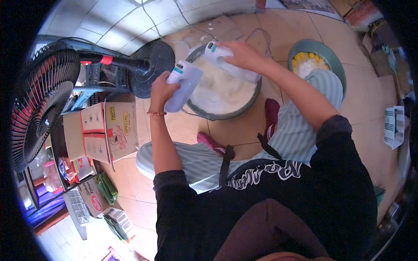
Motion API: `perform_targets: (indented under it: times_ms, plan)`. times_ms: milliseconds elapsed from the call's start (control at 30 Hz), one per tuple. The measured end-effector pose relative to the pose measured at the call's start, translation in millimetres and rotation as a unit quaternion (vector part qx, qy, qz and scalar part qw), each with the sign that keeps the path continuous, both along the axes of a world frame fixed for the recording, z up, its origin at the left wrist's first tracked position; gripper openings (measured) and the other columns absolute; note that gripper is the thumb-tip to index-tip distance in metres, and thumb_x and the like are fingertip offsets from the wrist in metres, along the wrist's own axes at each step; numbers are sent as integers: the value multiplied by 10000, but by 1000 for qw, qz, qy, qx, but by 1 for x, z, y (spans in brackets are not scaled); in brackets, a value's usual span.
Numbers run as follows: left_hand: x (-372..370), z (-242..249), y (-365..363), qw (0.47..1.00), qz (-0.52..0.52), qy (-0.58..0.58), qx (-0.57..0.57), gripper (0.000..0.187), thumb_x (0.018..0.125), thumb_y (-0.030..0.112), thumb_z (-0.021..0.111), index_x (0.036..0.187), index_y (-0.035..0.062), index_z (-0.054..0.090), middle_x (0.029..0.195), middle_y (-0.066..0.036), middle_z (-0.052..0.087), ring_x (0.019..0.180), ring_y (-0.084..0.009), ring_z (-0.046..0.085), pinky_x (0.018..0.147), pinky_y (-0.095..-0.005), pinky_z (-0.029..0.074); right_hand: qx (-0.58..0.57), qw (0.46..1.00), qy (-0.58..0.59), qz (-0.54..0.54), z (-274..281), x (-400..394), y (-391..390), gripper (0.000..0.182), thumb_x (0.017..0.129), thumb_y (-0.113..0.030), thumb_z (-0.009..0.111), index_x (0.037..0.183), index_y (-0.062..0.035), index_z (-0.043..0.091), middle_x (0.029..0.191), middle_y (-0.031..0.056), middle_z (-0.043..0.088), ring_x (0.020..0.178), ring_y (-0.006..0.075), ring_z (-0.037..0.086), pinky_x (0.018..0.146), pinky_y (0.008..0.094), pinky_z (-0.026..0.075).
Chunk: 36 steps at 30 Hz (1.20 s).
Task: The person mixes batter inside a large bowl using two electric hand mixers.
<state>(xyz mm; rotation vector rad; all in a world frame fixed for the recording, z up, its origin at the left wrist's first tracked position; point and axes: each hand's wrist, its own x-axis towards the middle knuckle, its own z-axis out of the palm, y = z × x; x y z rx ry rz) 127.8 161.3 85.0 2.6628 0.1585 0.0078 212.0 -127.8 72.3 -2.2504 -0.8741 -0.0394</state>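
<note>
My left hand [163, 92] is wrapped round a pale hand mixer [185, 85], held over the left rim of a big dark basin [249, 105]. In my right hand [242, 55] is a second white mixer [226, 62], tilted across the far right part of the basin. Inside the basin lies a creamy, pale yellow-white mixture [217, 89]. Any beaters under the mixers are hard to make out. To the right, a green basin [337, 65] holds yellow pieces and white powder [307, 65], partly hidden by my knee.
A black standing fan [43, 100] with a round base [152, 69] stands at the left. Below it are a cardboard box [119, 130] and shelves with packages. Cords run behind the large basin. A printed carton [394, 127] is at the far right on the tiled floor [365, 104].
</note>
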Motion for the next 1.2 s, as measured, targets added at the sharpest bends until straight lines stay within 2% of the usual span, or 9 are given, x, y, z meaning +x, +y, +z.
perform_targets:
  times_ms: [67, 167, 233, 367, 467, 867, 1000, 1200]
  plan:
    - [2, -4, 3, 999, -15, -11, 28, 376, 589, 249, 675, 884, 23, 614, 793, -172, 639, 670, -268, 635, 618, -356, 482, -3, 1000, 9, 6, 1, 0, -2, 505, 734, -215, 580, 1226, -136, 505, 999, 199, 606, 910, 362, 579, 808, 428, 459]
    - [4, -9, 6, 998, -8, 17, -57, 370, 646, 325, 696, 842, 23, 615, 705, -135, 623, 558, -209, 598, 525, -322, 459, -14, 1000, 13, 11, 4, 0, -3, 506, 732, -204, 572, 1225, -123, 499, 982, 208, 604, 909, 365, 576, 808, 433, 457]
    - [4, -9, 9, 996, -25, 10, -91, 377, 707, 388, 668, 794, 24, 614, 636, -101, 592, 505, -170, 558, 474, -296, 429, -18, 1000, 12, 9, 1, 2, -3, 508, 732, -201, 567, 1228, -119, 494, 970, 216, 603, 905, 369, 575, 808, 438, 455]
    - [4, -6, 4, 983, 3, -10, -182, 436, 811, 448, 582, 703, 26, 606, 529, -49, 527, 430, -112, 494, 405, -266, 377, -25, 999, 25, 3, 0, 1, -2, 509, 735, -201, 560, 1233, -121, 490, 965, 225, 600, 907, 375, 572, 816, 446, 449]
    - [2, 3, -4, 979, 69, 29, -191, 451, 828, 444, 561, 675, 21, 604, 522, -54, 531, 425, -122, 501, 408, -272, 384, -41, 998, 50, 14, 11, -1, -3, 505, 738, -200, 557, 1233, -125, 492, 980, 222, 598, 923, 372, 568, 827, 448, 443]
    - [1, 5, -9, 987, 72, -13, -144, 460, 824, 459, 558, 709, 21, 640, 520, -66, 548, 408, -131, 505, 395, -275, 374, -33, 998, 54, 18, 13, -2, -3, 505, 732, -192, 564, 1228, -126, 495, 980, 218, 599, 928, 363, 568, 821, 447, 447]
    - [-1, 9, -14, 986, 83, -8, -143, 472, 823, 466, 553, 706, 18, 642, 518, -71, 548, 422, -139, 511, 421, -283, 380, -60, 996, 69, 14, 12, -1, -1, 513, 736, -191, 565, 1238, -124, 485, 991, 215, 598, 936, 362, 565, 832, 444, 441]
    - [0, 8, -11, 987, 90, 2, -130, 486, 818, 482, 547, 714, 18, 647, 528, -86, 557, 450, -152, 526, 469, -302, 396, -37, 998, 42, 16, 6, -2, -1, 521, 750, -198, 561, 1257, -127, 462, 1011, 212, 595, 959, 363, 557, 863, 436, 423]
